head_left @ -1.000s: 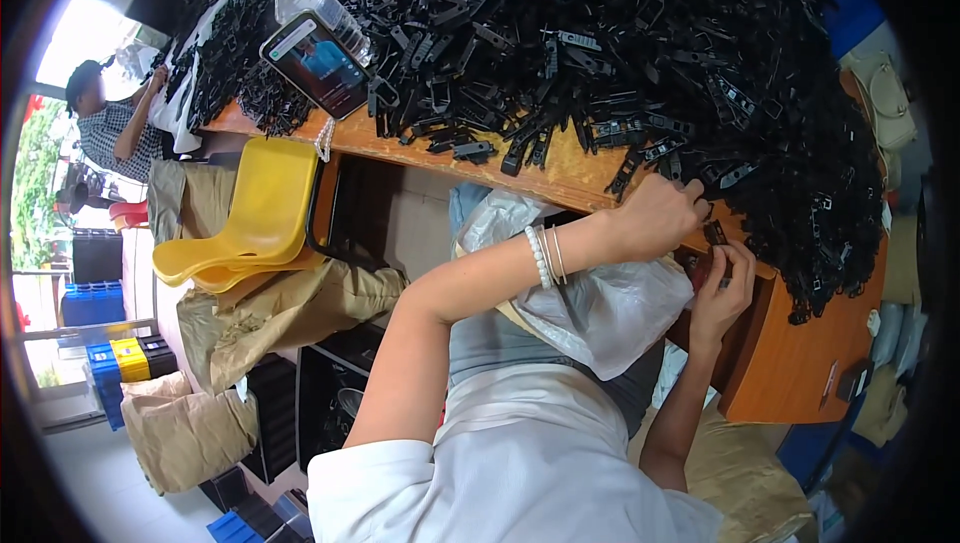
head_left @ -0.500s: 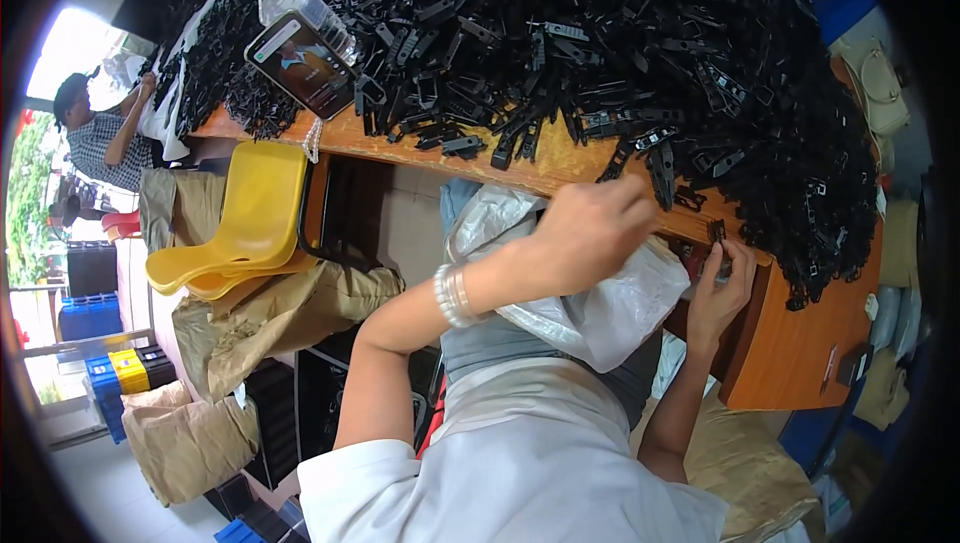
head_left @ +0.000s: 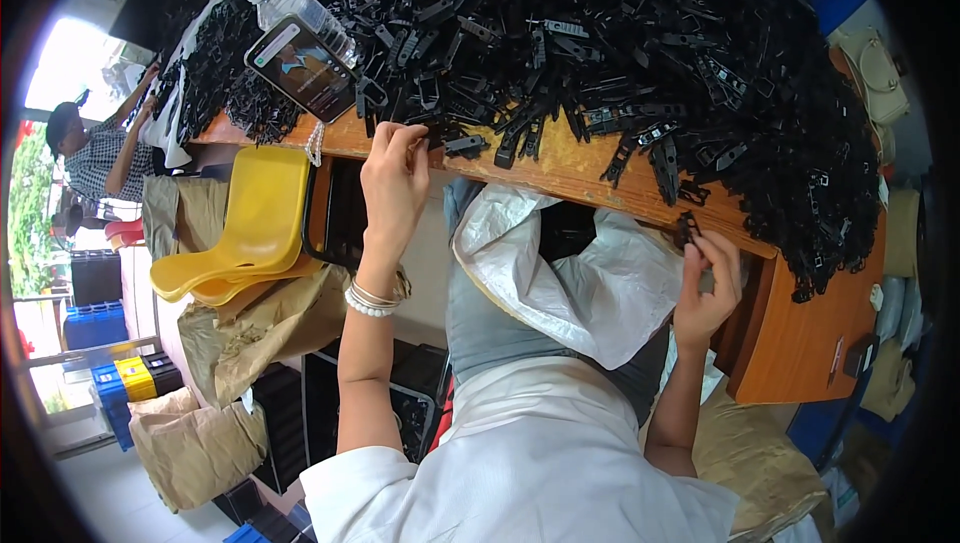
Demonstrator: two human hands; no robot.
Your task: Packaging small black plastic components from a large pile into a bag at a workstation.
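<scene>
A large pile of black plastic clip-like parts (head_left: 560,33) covers the wooden table (head_left: 560,165). My left hand (head_left: 392,188), with bracelets at its wrist, is at the table's front edge, fingers pinched together against the near side of the pile. Whatever lies between those fingertips is too dark and small to make out. My right hand (head_left: 708,288) pinches a small black plastic part (head_left: 687,229) just off the front edge, further right. On my lap, between the two hands, a white plastic sack (head_left: 610,293) gapes, with dark contents inside.
A phone (head_left: 300,68) leans on a clear bottle (head_left: 300,8) beside the pile. Left of me are a yellow chair (head_left: 262,208) and brown paper sacks (head_left: 195,448). A wooden panel (head_left: 800,343) stands at the right. Another person (head_left: 105,153) sits far left.
My left hand has swung left from above the sack to the table edge near the phone. My right hand has shifted slightly left with the black part. The sack's mouth is now uncovered.
</scene>
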